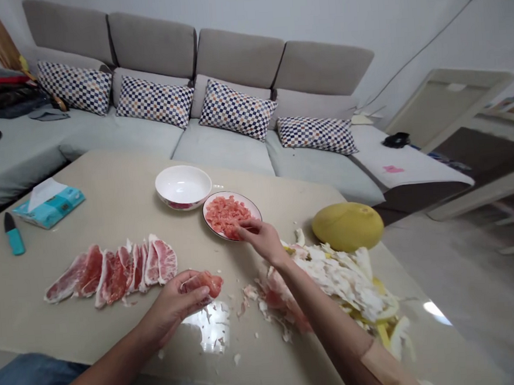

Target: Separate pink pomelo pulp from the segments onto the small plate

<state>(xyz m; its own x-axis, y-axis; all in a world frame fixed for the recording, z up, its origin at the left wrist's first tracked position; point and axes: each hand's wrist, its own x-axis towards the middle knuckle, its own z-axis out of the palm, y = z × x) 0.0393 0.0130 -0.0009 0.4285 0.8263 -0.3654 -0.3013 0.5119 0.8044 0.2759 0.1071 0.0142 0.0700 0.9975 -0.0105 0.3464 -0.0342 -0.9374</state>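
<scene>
My left hand (178, 297) is closed round a peeled pomelo segment (211, 282), its pink flesh showing past the fingertips. Over the near right rim of a dark-edged plate (256, 211), my right hand (260, 237) pinches a bit of pink pomelo flesh at the pulp pile (227, 214). Part of that pile is hidden behind the fingers. Left of my left hand, several pomelo segments (117, 272) lie in a row, white skin still on them. Under my right forearm is a heap of peel and white pith (337, 275).
A white bowl (183, 184) touches or nearly touches the plate. A whole yellow pomelo (348, 226) sits behind the peel heap. At the left are a tissue pack (51, 206) and a knife with a teal handle (14, 237). A grey sofa (219, 148) borders the table's far side.
</scene>
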